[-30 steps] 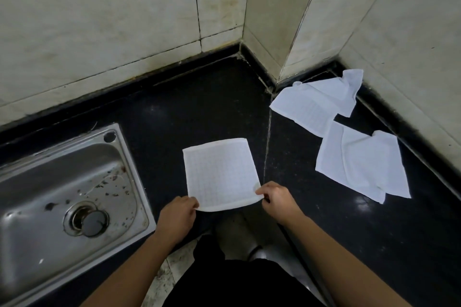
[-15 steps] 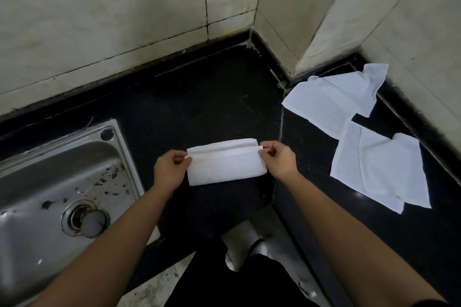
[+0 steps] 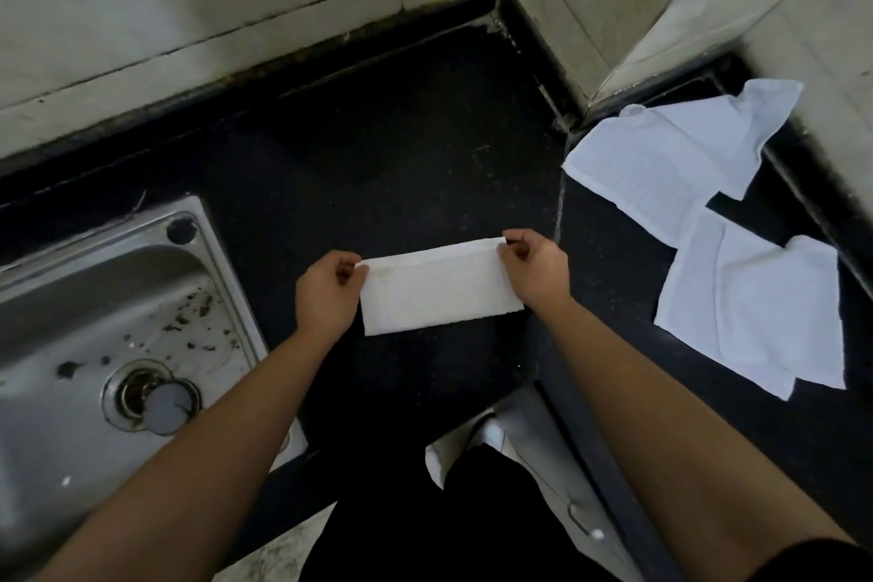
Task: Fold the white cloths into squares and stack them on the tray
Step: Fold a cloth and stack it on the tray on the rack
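White cloth [image 3: 439, 293], centre of the frame, lying on the black countertop [image 3: 387, 147] as a long rectangle of two layers — one second earlier it lay open as a single near-square sheet with both hands at its near edge; half a second earlier that edge had been carried up to the far edge, and the strip now sits flatter and slightly more stretched. The left hand [image 3: 326, 293] pinches the upper left corner between thumb and fingertips; the right hand [image 3: 534, 269] pinches the upper right corner in the same manner, both closed on the doubled edge, the other fingers curled. The first fold thus appears complete; a rectangle is not yet a square, so a second fold — one short end brought across to the other — is judged to be what the step still calls for.

At the right of the frame, two further white cloths lie unfolded and rumpled, overlapping at one corner: the upper cloth [image 3: 661, 161] against the tiled wall [image 3: 198, 5], the lower cloth [image 3: 751, 307] nearer the counter edge. At the lower left, a steel sink [image 3: 94, 321] with a drain plug [image 3: 165, 406], flecked with dark debris. No tray is visible anywhere in the frame, so stacking has evidently not begun.
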The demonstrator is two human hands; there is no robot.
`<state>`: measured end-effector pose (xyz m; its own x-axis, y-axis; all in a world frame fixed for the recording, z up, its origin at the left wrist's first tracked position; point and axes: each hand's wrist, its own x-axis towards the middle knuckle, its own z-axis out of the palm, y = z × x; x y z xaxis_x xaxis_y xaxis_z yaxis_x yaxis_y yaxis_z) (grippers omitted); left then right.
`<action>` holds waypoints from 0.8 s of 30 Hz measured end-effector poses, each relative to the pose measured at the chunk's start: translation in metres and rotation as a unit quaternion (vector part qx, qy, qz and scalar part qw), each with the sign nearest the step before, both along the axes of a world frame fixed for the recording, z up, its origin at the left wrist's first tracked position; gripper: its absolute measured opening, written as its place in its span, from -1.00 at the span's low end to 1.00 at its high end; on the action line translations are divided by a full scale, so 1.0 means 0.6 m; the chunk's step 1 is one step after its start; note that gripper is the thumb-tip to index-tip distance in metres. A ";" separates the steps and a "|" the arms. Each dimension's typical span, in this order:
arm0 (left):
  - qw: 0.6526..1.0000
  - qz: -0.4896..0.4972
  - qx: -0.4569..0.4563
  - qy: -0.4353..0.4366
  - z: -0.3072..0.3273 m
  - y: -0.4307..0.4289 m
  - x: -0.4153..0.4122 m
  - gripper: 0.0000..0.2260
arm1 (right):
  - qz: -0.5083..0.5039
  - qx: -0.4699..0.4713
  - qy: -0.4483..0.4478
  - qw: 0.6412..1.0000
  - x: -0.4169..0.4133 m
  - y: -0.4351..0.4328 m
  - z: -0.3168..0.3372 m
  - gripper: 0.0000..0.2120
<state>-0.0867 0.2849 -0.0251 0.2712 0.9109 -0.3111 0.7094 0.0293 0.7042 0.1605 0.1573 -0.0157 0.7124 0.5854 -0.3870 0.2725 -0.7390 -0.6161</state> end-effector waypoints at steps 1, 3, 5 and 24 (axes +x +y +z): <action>1.000 -0.002 0.004 -0.002 -0.001 0.000 0.000 -0.86 | 0.003 -0.004 -0.007 1.000 0.000 0.001 -0.002 -0.72; 1.000 -0.004 0.010 0.000 -0.004 -0.001 -0.002 -0.86 | 0.015 -0.013 -0.019 1.000 -0.002 0.000 -0.004 -0.70; 1.000 -0.011 0.028 0.003 -0.004 -0.006 -0.005 -0.82 | 0.034 -0.016 -0.044 0.998 -0.008 -0.002 -0.001 -0.66; 0.863 -0.393 0.212 0.235 -0.059 -0.051 -0.024 -0.38 | 0.407 -0.121 -0.271 0.864 -0.092 -0.016 -0.064 -0.30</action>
<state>-0.1010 0.2543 -0.0604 0.7915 0.5624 -0.2392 0.6037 -0.7805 0.1623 0.1050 0.1477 -0.0542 0.2182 0.9266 -0.3064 0.9625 -0.2562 -0.0892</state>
